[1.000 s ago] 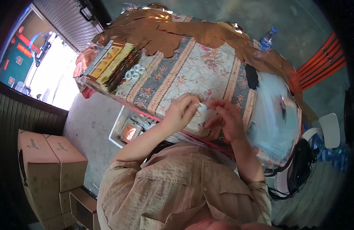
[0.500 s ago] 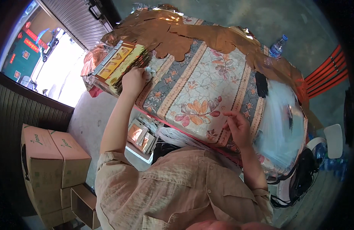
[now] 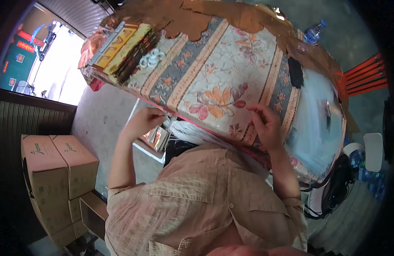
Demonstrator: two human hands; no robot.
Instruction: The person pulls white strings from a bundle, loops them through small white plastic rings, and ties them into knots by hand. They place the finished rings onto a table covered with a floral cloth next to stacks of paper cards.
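My left hand (image 3: 142, 123) is over the front edge of the table, above a white-rimmed tray (image 3: 151, 154) of flat packets. Its thumb and fingertips are pinched together; whatever is between them is too small to make out. Above the front of the flowered tablecloth (image 3: 205, 91), my right hand (image 3: 267, 127) is curled, thumb close to the forefinger. I cannot make out what it pinches. Several small white rings (image 3: 152, 59) lie on the cloth at the left, beside a stack of flat printed sheets (image 3: 133, 49) with yellow fronts.
Brown film (image 3: 235, 17) covers the table's far side, and clear plastic bags (image 3: 312, 123) lie at the right. A water bottle (image 3: 315, 32) stands beyond the table. Cartons (image 3: 56, 170) are stacked at the lower left. Red-orange poles (image 3: 365, 77) are at the right.
My left hand has moved from beside the printed sheets back toward me, over the table's front edge, uncovering the white rings. My right hand keeps much the same pose.
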